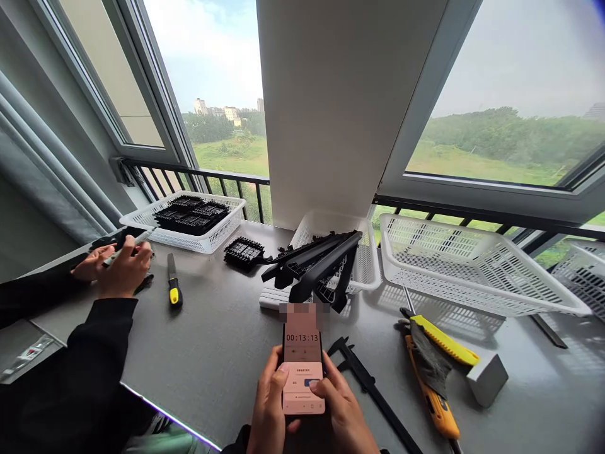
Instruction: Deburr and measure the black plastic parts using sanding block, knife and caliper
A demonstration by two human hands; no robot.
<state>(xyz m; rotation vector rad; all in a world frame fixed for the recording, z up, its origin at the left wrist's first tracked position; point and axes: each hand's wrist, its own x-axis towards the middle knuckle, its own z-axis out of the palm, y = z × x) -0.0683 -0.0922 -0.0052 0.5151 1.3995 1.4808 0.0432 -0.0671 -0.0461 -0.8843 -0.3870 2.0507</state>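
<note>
Phone [303, 366] is held upright above the near edge of the tabletop [217, 353], clasped between left hand [268, 410] and right hand [343, 413]. With thumbs pressing the screen, it could slip onto the caliper [373, 391] just beside.

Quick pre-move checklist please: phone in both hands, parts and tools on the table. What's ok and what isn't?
1. Phone held by both left hand and right hand: ok.
2. Screen lit, timer showing: ok.
3. Caliper lying beside the right hand, on the table: ok.
4. Yellow utility knives, blades retracted: cannot tell.
5. Black parts seated inside the middle basket: not ok, they overhang the front rim.
6. Co-worker's hands apart from the phone: ok.
</note>
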